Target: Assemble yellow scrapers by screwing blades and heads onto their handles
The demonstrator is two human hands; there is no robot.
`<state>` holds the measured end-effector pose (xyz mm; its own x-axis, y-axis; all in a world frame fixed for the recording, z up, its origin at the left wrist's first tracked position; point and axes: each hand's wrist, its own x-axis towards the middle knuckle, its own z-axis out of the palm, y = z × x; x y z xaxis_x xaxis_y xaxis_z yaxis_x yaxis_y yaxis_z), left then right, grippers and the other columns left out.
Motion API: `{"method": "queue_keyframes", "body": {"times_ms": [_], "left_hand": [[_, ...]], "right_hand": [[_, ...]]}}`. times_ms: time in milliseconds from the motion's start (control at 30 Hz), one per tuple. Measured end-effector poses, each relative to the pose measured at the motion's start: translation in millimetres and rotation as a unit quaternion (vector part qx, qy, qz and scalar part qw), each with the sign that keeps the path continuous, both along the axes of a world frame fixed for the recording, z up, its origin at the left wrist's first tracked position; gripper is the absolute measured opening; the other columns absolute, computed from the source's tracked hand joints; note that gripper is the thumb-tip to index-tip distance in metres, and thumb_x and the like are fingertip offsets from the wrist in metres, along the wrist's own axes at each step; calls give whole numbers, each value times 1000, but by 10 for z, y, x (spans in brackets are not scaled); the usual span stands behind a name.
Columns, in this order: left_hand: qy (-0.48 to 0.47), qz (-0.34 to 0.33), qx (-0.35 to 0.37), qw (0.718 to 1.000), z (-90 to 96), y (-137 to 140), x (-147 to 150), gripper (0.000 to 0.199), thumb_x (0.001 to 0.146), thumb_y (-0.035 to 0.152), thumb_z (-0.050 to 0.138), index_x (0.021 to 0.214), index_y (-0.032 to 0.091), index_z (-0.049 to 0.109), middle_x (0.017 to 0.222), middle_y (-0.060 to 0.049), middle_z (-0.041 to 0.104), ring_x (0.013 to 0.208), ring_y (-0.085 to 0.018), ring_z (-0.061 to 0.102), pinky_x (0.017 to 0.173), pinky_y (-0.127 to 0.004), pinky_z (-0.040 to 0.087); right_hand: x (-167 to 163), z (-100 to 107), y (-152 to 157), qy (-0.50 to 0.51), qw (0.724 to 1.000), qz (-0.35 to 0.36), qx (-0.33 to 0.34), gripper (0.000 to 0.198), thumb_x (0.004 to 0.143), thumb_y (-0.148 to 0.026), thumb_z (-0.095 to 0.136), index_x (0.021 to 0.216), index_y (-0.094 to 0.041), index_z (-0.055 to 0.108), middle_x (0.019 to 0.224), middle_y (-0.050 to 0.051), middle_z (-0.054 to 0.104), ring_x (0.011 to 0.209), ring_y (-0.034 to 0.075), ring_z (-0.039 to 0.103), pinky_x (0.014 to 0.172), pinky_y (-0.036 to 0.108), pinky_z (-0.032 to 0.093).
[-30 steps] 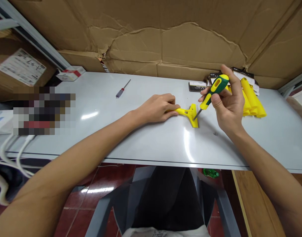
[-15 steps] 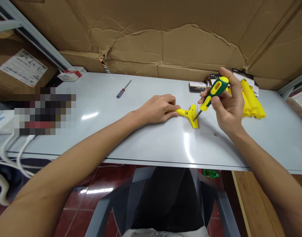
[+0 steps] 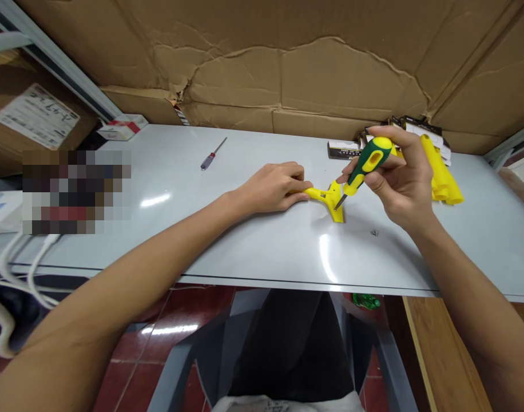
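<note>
My left hand (image 3: 281,187) is wrapped round the handle of a yellow plastic scraper (image 3: 330,199), pressing it to the table. The scraper's wide, T-shaped head points right, and much of the handle is hidden under my fingers. In my right hand (image 3: 403,180) is a screwdriver (image 3: 367,163) with a green and yellow handle. It slants down to the left, its tip at the lower part of the scraper head. Small metal screws (image 3: 374,233) lie on the table below my right hand; I cannot tell how many.
A second screwdriver (image 3: 213,154) lies on the white table (image 3: 262,252) at the back left. Yellow tubular pieces (image 3: 444,171) and small black-and-white boxes (image 3: 343,149) are at the back right. Cardboard (image 3: 236,74) stands behind. A red-and-white box (image 3: 122,127) sits at the far left corner.
My right hand has shifted slightly right and its grip on the screwdriver handle has turned. The screwdriver tip stays at the scraper head. My left hand has hardly moved.
</note>
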<state>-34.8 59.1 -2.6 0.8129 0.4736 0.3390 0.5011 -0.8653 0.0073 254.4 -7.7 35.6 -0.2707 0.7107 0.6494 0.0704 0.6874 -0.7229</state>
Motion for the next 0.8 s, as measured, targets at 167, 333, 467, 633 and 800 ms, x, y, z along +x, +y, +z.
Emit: {"method": "queue_keyframes", "body": {"times_ms": [167,333,467,633,800], "left_hand": [[-3,1,-2,1000,0,4,-4,34,115,43,59,127,26,85,108,-8,74,98,-23,70,74,-34,44],[8,15,12,1000,5,1,2,31,114,41,62,128,28,86,107,-8,74,100,-24,69,73,-34,41],[15,24,4,1000,21,-11,10,32,113,41,62,128,27,86,108,-9,75,102,-25,70,74,-34,41],[26,37,-11,999,55,-52,31,31,113,41,62,127,28,86,110,-8,76,102,-24,69,74,-34,40],[42,50,-14,998,81,-98,51,30,112,43,63,124,28,86,108,-8,75,100,-25,69,71,-35,37]], "right_hand": [[-56,-39,-10,7,1000,-16,23,46,101,-54,83,141,-38,66,107,2,80,95,27,85,83,50,79],[-55,-85,1,22,997,-64,28,46,99,-57,85,134,-38,62,103,0,76,92,24,82,88,50,78],[-105,-97,-23,12,992,-111,52,45,97,-55,86,127,-36,58,102,0,71,89,22,78,88,48,78],[-155,-130,-60,11,985,-158,62,50,96,-60,86,128,-36,57,95,1,70,87,25,78,78,48,77],[-143,-163,-53,2,984,-163,65,46,102,-61,79,134,-38,57,102,3,71,92,27,79,74,47,75]]}}
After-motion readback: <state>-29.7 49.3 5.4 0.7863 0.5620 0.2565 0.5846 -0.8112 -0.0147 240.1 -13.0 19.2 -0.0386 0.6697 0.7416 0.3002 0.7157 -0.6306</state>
